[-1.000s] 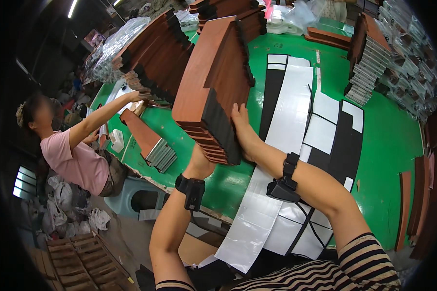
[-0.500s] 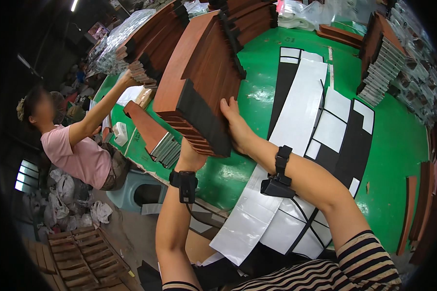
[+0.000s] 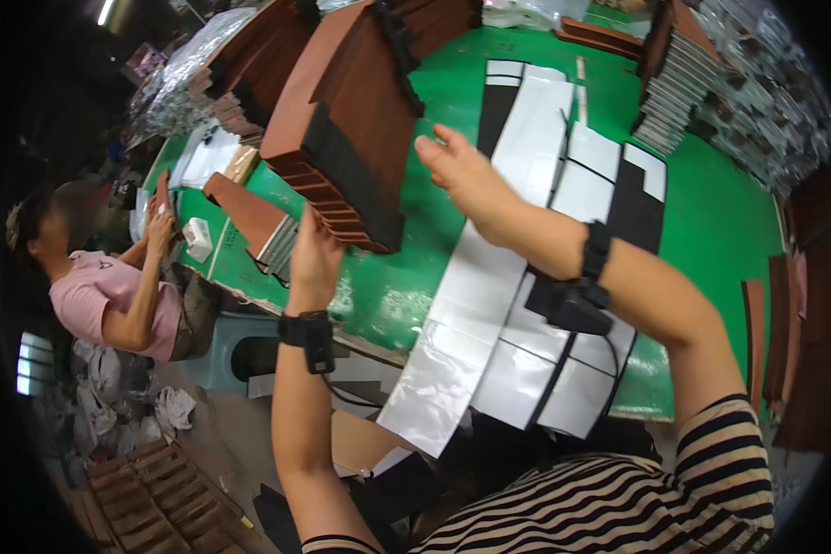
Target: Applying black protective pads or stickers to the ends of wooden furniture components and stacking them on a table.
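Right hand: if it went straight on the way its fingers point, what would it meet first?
Probably the side of the tall brown panel stack, up-left of the right hand; depth between them is unclear.

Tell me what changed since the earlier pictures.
The right hand has left the stack of reddish-brown, black-ended boards, moving rightward above the green table. The co-worker's hand has drawn back from the neighbouring brown boards toward their body. The left hand stays at the stack's near end; the flat white-and-black sheets still lie on the table.
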Available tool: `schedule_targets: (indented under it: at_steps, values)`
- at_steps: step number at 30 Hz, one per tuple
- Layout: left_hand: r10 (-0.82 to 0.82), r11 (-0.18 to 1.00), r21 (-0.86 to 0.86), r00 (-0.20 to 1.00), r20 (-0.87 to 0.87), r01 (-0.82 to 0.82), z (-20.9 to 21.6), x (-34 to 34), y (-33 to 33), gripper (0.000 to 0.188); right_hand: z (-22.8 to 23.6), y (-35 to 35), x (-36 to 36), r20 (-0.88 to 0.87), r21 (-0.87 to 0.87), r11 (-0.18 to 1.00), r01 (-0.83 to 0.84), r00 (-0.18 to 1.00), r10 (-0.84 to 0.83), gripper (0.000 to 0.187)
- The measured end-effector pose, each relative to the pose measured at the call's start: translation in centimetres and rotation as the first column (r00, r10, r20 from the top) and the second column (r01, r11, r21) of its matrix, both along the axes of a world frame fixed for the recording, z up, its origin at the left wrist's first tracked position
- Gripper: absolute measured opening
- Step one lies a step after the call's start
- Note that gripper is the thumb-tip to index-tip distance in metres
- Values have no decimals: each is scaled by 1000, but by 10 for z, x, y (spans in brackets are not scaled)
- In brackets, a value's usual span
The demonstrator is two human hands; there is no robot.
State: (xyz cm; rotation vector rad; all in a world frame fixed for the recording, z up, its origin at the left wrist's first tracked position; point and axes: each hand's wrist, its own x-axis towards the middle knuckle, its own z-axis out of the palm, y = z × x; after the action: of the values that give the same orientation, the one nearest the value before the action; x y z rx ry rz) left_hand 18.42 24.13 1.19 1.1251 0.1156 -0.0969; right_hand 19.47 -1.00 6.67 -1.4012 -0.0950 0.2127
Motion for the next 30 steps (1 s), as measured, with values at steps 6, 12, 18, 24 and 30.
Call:
schedule_targets:
  at_steps: [6, 12, 18, 24, 30]
  values:
    - [311, 857, 393, 942, 124, -334, 38, -60, 8, 64, 72, -130, -152, -29, -264, 884, -387, 919, 393, 45]
    - [94, 909, 393, 988, 126, -137, 95, -126, -34, 51, 66, -250, -354, -693, -464, 416, -782, 613, 379, 30]
    - [-808, 244, 822, 577, -122, 515, 116, -228, -87, 15, -119, -372, -612, -978, -201, 819, -537, 152, -140, 43]
    - [-871, -431, 671, -85, -484, 604, 44, -309, -118, 28, -210, -247, -734, -986, -9, 992, 128, 167, -30, 57]
    - [-929, -333, 543, -170, -328, 771, -6, -330, -125, 40, -225, -231, -788, -997, -45, 771, 635, 20, -74, 38]
